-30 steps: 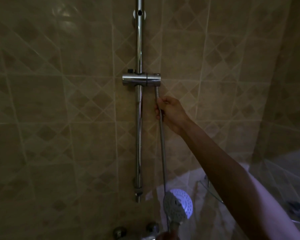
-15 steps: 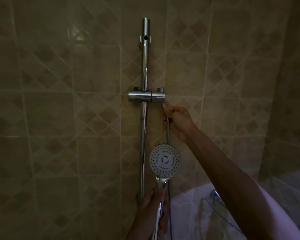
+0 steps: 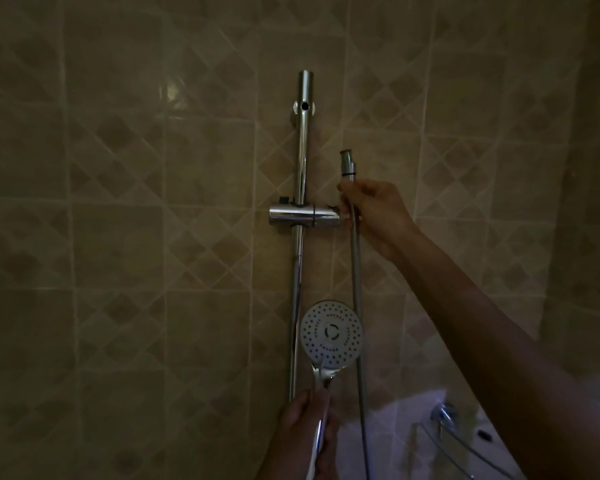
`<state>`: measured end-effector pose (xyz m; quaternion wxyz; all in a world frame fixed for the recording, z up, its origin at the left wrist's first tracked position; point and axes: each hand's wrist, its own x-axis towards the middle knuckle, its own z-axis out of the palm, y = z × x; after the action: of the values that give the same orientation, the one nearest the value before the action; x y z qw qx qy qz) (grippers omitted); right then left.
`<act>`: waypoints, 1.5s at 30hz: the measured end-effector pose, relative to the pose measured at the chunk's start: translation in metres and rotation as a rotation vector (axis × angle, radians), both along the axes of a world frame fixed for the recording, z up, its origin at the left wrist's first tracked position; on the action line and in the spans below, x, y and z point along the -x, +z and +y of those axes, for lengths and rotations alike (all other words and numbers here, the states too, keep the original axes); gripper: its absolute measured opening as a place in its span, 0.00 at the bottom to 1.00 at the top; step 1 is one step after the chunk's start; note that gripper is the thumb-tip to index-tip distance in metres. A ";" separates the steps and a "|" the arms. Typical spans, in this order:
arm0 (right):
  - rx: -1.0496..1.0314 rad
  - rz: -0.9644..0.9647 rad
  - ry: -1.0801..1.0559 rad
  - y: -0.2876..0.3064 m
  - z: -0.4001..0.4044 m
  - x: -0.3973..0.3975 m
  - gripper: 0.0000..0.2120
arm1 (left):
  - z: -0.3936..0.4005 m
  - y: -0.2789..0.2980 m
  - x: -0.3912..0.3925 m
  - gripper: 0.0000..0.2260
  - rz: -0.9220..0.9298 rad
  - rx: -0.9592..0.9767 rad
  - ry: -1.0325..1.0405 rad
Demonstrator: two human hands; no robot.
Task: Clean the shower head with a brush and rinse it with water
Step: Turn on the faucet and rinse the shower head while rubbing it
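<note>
A round shower head (image 3: 332,335) with a white, dotted spray face points at me, low in the middle of the view. My left hand (image 3: 302,431) grips its chrome handle from below. My right hand (image 3: 374,211) grips the metal hose (image 3: 356,306) near its top end, whose connector (image 3: 347,163) sticks up above my fingers. That hand sits just right of the chrome holder (image 3: 303,214) on the vertical slide rail (image 3: 302,140). The hose hangs straight down beside the shower head. No brush is in view.
A tiled beige wall (image 3: 136,220) fills the scene in dim light. At the lower right are a pale tub edge (image 3: 406,431), a chrome tap (image 3: 444,414) and a wire rack (image 3: 465,455).
My left hand brought the shower head up from the bottom edge to the middle. My right hand lifted the hose end out of the holder, so the connector now stands above it.
</note>
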<state>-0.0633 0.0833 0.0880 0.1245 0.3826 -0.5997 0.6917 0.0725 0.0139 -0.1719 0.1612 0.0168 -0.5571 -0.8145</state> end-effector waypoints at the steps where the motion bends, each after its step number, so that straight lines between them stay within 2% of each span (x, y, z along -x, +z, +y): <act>1: -0.004 -0.014 0.013 0.001 0.002 -0.003 0.14 | -0.001 0.000 -0.001 0.19 0.005 0.000 -0.012; 7: -0.004 -0.040 0.030 -0.009 0.017 -0.010 0.14 | -0.002 -0.002 -0.007 0.17 -0.013 0.017 -0.026; 16: -0.038 -0.145 0.058 -0.074 0.060 -0.027 0.16 | 0.004 -0.020 -0.015 0.14 -0.023 -0.037 -0.077; 21: 0.008 -0.199 0.097 -0.128 0.079 -0.042 0.14 | 0.006 -0.044 -0.019 0.17 -0.096 -0.081 -0.103; 25: 0.021 -0.257 0.083 -0.182 0.092 -0.056 0.13 | 0.007 -0.064 -0.032 0.13 -0.156 -0.084 -0.132; 30: -0.001 -0.450 0.041 -0.258 0.099 -0.075 0.14 | 0.014 -0.092 -0.060 0.12 -0.234 -0.103 -0.132; 37: -0.226 -0.755 0.145 -0.370 0.102 -0.100 0.16 | 0.013 -0.150 -0.106 0.11 -0.395 -0.217 -0.105; 43: -0.502 -0.701 0.008 -0.465 0.079 -0.099 0.11 | 0.006 -0.202 -0.145 0.11 -0.517 -0.287 -0.019; 45: -0.611 -0.681 -0.016 -0.490 0.069 -0.102 0.08 | 0.002 -0.218 -0.160 0.13 -0.573 -0.208 0.020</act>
<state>0.0390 0.1520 -0.4021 -0.1927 0.1480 -0.7860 0.5685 0.2330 0.0159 -0.3899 0.0030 0.2679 -0.4935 -0.8275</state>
